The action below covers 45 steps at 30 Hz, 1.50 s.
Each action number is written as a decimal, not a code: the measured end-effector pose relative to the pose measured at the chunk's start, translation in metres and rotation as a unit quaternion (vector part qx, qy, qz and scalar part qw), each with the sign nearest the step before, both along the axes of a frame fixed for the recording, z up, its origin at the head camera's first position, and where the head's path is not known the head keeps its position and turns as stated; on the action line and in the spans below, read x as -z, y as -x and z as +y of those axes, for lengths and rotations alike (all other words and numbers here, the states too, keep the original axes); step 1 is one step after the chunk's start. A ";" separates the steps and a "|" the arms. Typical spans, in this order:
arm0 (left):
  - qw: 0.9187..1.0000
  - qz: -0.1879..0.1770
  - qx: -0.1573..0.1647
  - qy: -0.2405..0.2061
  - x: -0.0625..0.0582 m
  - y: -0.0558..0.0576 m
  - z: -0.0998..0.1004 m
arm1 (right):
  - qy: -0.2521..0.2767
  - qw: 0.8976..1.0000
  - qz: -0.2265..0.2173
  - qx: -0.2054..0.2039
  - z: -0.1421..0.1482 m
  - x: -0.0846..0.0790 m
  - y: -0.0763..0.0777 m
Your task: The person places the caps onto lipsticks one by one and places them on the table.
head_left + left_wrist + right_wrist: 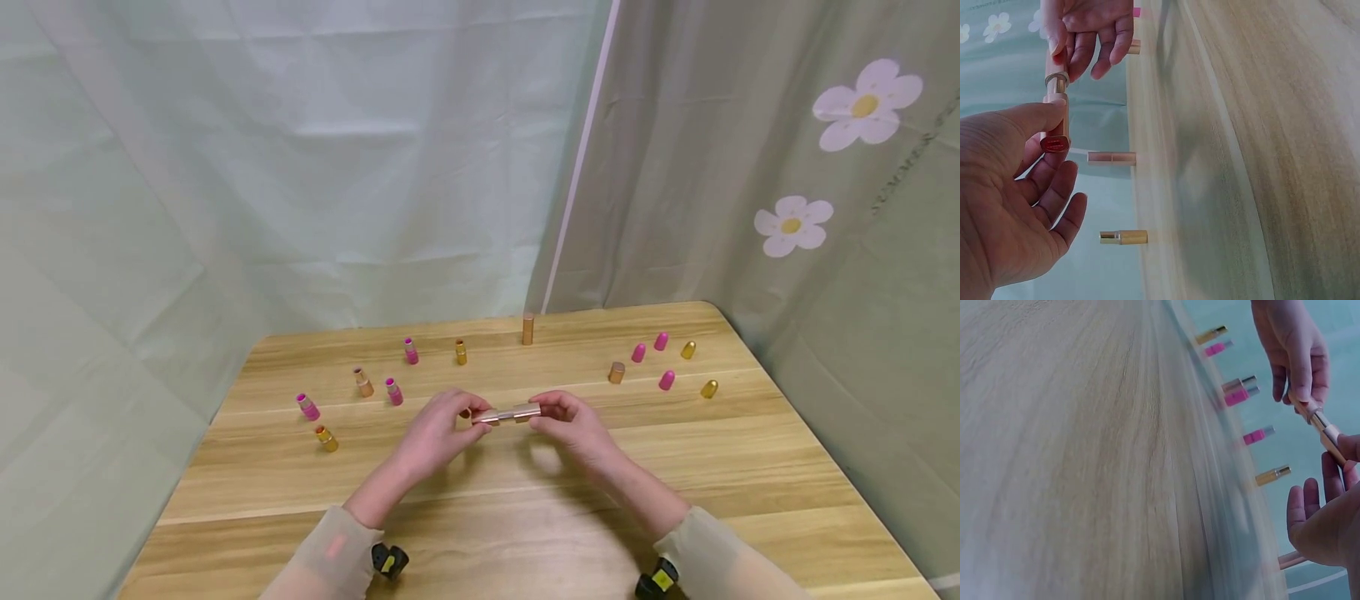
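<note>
In front of my chest, both hands meet over the middle of the wooden table. My left hand [431,433] pinches a rose-gold lipstick tube [487,417] between thumb and fingers; its red end label [1055,144] shows in the left wrist view. A matching rose-gold cap [528,412] is held by the thumb and fingers of my right hand [581,429]. Tube and cap lie nearly level in one line, with a silver collar [506,415] visible between them. In the right wrist view the other fingers of my right hand [1329,519] hang loosely curled.
Uncapped pink, gold and rose-gold lipsticks stand at left, including a pink one [393,392] and a gold one [326,439]. A taller rose-gold lipstick [528,330] stands at the back edge. Pink caps [667,380], gold caps [708,388] and a rose-gold cap [617,372] stand at right.
</note>
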<state>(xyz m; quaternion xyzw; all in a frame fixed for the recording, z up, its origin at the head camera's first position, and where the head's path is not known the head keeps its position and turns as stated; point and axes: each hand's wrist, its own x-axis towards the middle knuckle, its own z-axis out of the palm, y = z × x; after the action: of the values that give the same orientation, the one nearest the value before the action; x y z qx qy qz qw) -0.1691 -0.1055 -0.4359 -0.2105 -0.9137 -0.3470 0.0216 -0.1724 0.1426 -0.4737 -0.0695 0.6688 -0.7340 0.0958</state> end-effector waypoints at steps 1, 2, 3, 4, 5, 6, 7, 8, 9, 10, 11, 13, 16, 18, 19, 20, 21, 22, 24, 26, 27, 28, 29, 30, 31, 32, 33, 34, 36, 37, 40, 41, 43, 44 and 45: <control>1.000 -0.001 0.001 -0.001 0.000 0.000 0.000 | 0.001 1.000 0.002 -0.002 -0.001 0.000 0.000; 1.000 -0.001 0.002 -0.001 -0.001 -0.001 0.001 | 0.001 1.000 0.002 -0.004 -0.001 -0.001 -0.001; 1.000 -0.001 0.003 0.000 -0.001 -0.001 0.001 | 0.001 1.000 0.002 -0.007 -0.001 -0.001 -0.001; 1.000 -0.002 0.004 -0.001 -0.001 -0.001 0.002 | 0.001 1.000 0.001 -0.009 -0.002 -0.001 -0.001; 1.000 -0.002 0.006 -0.001 -0.001 -0.001 0.002 | 0.002 1.000 0.000 -0.011 -0.003 -0.001 -0.001; 1.000 -0.002 0.008 -0.001 -0.001 -0.001 0.003 | 0.002 1.000 0.000 -0.013 -0.003 -0.001 -0.001; 1.000 -0.003 0.009 -0.001 0.000 -0.001 0.003 | 0.002 1.000 0.000 -0.015 -0.004 0.000 -0.001; 1.000 -0.003 0.011 -0.002 0.000 -0.001 0.003 | 0.000 1.000 0.002 -0.017 -0.004 0.000 -0.001; 1.000 -0.003 0.013 -0.002 0.001 -0.001 0.004 | -0.003 1.000 0.003 -0.019 -0.005 0.001 -0.001; 1.000 -0.004 0.014 -0.003 0.001 -0.001 0.004 | -0.005 1.000 0.005 -0.021 -0.006 0.002 -0.001; 1.000 -0.003 0.016 -0.003 0.001 0.000 0.004 | -0.008 1.000 0.007 -0.022 -0.006 0.002 -0.001; 1.000 -0.002 0.018 -0.004 0.002 0.000 0.005 | -0.014 1.000 0.010 -0.023 -0.007 0.004 -0.001; 1.000 0.003 0.020 -0.001 0.003 0.000 0.006 | -0.019 0.999 0.013 -0.024 -0.008 0.004 -0.002; 1.000 0.005 0.020 0.002 0.003 0.000 0.006 | -0.022 0.999 0.013 -0.022 -0.008 0.004 -0.002; 1.000 0.008 0.021 0.005 0.004 0.000 0.006 | -0.022 0.999 0.013 -0.022 -0.008 0.003 -0.003; 1.000 0.011 0.022 0.006 0.004 0.000 0.006 | -0.022 0.999 0.012 -0.022 -0.008 0.003 -0.003; 1.000 0.012 0.022 0.007 0.004 0.001 0.006 | -0.021 0.999 0.012 -0.023 -0.008 0.003 -0.003; 1.000 0.013 0.022 0.007 0.005 0.001 0.006 | -0.021 0.999 0.011 -0.023 -0.008 0.003 -0.003; 1.000 0.015 0.024 0.003 0.005 0.001 0.006 | -0.019 0.999 0.011 -0.025 -0.008 0.002 -0.003; 1.000 0.013 0.025 -0.006 0.006 0.000 0.006 | -0.016 0.999 0.011 -0.026 -0.008 0.002 -0.003; 1.000 0.010 0.026 -0.010 0.006 0.000 0.006 | -0.014 0.999 0.013 -0.026 -0.008 0.002 -0.003; 1.000 0.010 0.027 -0.011 0.006 0.000 0.006 | -0.013 1.000 0.014 -0.025 -0.008 0.002 -0.003; 0.999 0.009 0.028 -0.012 0.007 -0.001 0.006 | -0.012 1.000 0.014 -0.023 -0.008 0.001 -0.003; 0.999 0.009 0.029 -0.011 0.007 -0.001 0.005 | -0.012 1.000 0.015 -0.022 -0.008 0.001 -0.003; 1.000 0.007 0.029 -0.009 0.008 -0.001 0.005 | -0.011 1.000 0.014 -0.020 -0.007 0.001 -0.003; 1.000 0.003 0.029 -0.009 0.008 -0.001 0.005 | -0.011 1.000 0.014 -0.019 -0.007 0.000 -0.003; 1.000 0.000 0.029 -0.007 0.009 -0.001 0.005 | -0.010 1.000 0.014 -0.018 -0.007 0.000 -0.004; 1.000 -0.003 0.028 -0.005 0.010 -0.001 0.005 | -0.010 1.000 0.012 -0.017 -0.007 -0.001 -0.004; 1.000 -0.012 0.027 -0.007 0.011 -0.001 0.005 | -0.007 1.000 0.011 -0.017 -0.007 -0.002 -0.004; 0.999 -0.017 0.026 -0.010 0.012 -0.002 0.006 | -0.006 1.000 0.010 -0.016 -0.007 -0.003 -0.005; 0.999 -0.027 0.029 -0.034 0.015 -0.003 0.007 | -0.001 1.000 0.010 -0.013 -0.007 -0.004 -0.005; 0.998 -0.036 0.029 -0.049 0.015 -0.004 0.008 | -0.002 1.000 0.012 -0.011 -0.007 -0.005 -0.005; 0.994 -0.060 0.028 -0.083 0.016 -0.006 0.010 | -0.005 1.000 0.015 -0.007 -0.008 -0.005 -0.005; 0.992 -0.070 0.028 -0.101 0.017 -0.007 0.011 | -0.009 1.000 0.018 -0.007 -0.008 -0.005 -0.005; 0.989 -0.083 0.025 -0.116 0.017 -0.008 0.012 | -0.013 1.000 0.021 -0.007 -0.009 -0.005 -0.005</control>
<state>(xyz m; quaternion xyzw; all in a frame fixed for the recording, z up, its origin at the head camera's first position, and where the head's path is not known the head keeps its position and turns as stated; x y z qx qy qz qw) -0.1613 -0.0934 -0.4526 -0.1996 -0.8603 -0.4675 -0.0387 -0.1675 0.1338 -0.4690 -0.0880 0.6799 -0.7227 0.0880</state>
